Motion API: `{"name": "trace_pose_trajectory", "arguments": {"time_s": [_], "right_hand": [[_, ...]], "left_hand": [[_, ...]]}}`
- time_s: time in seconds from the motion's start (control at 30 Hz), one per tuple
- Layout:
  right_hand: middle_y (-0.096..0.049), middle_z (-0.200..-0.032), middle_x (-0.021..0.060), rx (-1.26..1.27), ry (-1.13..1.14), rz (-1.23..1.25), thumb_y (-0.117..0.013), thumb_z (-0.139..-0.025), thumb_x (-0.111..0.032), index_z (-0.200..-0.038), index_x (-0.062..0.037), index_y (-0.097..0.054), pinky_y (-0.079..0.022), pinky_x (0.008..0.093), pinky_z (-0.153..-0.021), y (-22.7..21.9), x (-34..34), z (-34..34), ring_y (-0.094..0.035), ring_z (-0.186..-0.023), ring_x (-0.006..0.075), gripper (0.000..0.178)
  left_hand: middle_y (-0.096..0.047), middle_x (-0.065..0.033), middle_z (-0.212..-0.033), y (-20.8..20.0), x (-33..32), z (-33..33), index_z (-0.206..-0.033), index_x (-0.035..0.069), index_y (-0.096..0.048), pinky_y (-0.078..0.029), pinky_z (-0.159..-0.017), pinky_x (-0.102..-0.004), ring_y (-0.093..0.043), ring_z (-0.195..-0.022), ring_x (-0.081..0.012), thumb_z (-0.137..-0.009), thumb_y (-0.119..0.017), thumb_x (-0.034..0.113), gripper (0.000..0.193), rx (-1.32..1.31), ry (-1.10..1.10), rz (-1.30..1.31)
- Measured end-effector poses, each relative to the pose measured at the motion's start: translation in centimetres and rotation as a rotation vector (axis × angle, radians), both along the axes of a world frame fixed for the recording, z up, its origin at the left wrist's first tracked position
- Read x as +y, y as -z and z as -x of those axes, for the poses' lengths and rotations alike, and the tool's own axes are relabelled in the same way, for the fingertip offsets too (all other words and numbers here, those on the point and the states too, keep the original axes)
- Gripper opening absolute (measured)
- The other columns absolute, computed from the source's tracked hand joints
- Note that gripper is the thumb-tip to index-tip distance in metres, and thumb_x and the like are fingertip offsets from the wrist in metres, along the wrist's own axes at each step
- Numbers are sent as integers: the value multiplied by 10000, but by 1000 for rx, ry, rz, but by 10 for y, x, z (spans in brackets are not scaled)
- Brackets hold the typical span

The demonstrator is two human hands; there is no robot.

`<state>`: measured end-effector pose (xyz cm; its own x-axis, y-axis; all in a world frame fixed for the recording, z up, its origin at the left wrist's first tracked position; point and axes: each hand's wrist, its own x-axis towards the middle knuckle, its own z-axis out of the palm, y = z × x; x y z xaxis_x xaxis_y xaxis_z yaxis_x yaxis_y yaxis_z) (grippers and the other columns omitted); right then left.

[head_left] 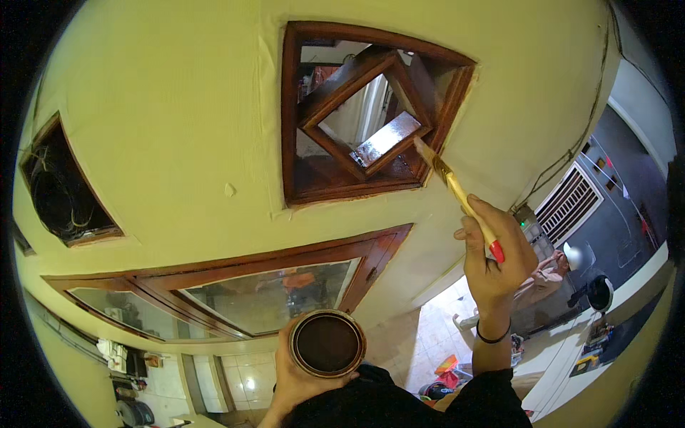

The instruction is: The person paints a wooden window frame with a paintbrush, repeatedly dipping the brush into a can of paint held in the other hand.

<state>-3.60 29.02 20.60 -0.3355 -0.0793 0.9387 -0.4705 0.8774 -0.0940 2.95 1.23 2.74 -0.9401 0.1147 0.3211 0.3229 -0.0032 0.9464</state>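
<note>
My right hand (496, 246) is closed around the yellow handle of a paintbrush (457, 187) with a red end. Its bristles reach the lower right corner of a square wooden wall frame (289, 107), where a smaller wooden diamond (334, 151) is set inside. Whether the bristles touch the wood or hover just before it, I cannot tell. Low in the middle, my left hand (303, 378) grips an open round can (328, 344) from its left side and below. Dark brown liquid fills the view through its mouth.
Below the frame is a brown wooden door or window with glass panes (271, 292). A dark recess with loose wires (68, 185) opens in the yellow-green wall (178, 143) at left. Cables run down the wall at right. Beyond, a person (546, 278) is near a white fan-like round object.
</note>
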Motion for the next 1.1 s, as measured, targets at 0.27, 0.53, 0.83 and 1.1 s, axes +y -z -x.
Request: {"name": "trace_pose_trajectory", "arguments": {"time_s": [0.27,0.53,0.83,1.1], "right_hand": [[-691,-970,81,217,112,-679,-827,-915,-191,-1164,-30,-745,-545,315,-577,-27,-21,56,-665,-664,200,307],[-763,-997,102,-89,-55,-68,-771,-976,-83,-1228,17,-726,-585,303,-679,-19,-12,10,-720,-732,151,275],[-761,-975,140,-192,81,-130,-833,-902,-61,-1136,-13,-748,-570,317,-653,1,7,20,-744,-742,252,253],[-771,-1020,143,-213,-57,36,-836,-878,-3,-1148,-7,-756,-619,330,-677,22,-4,7,-776,-809,232,281]], "left_hand": [[-618,-203,-1392,-3,3,-2,-1483,-38,-392,-490,-1145,-454,-630,-1306,-304,-534,-1084,272,1215,1,2,-4],[-620,-201,-1403,5,3,-4,-1482,-36,-405,-485,-1146,-449,-618,-1328,-303,-541,-1082,276,1200,-42,6,-124],[-608,-205,-1402,8,-8,-4,-1494,-38,-392,-495,-1146,-456,-625,-1320,-312,-537,-1084,308,1230,-52,-6,18],[-597,-207,-1419,11,-2,-7,-1500,-42,-378,-508,-1140,-457,-628,-1316,-325,-536,-1086,286,1240,-34,7,-13]]}}
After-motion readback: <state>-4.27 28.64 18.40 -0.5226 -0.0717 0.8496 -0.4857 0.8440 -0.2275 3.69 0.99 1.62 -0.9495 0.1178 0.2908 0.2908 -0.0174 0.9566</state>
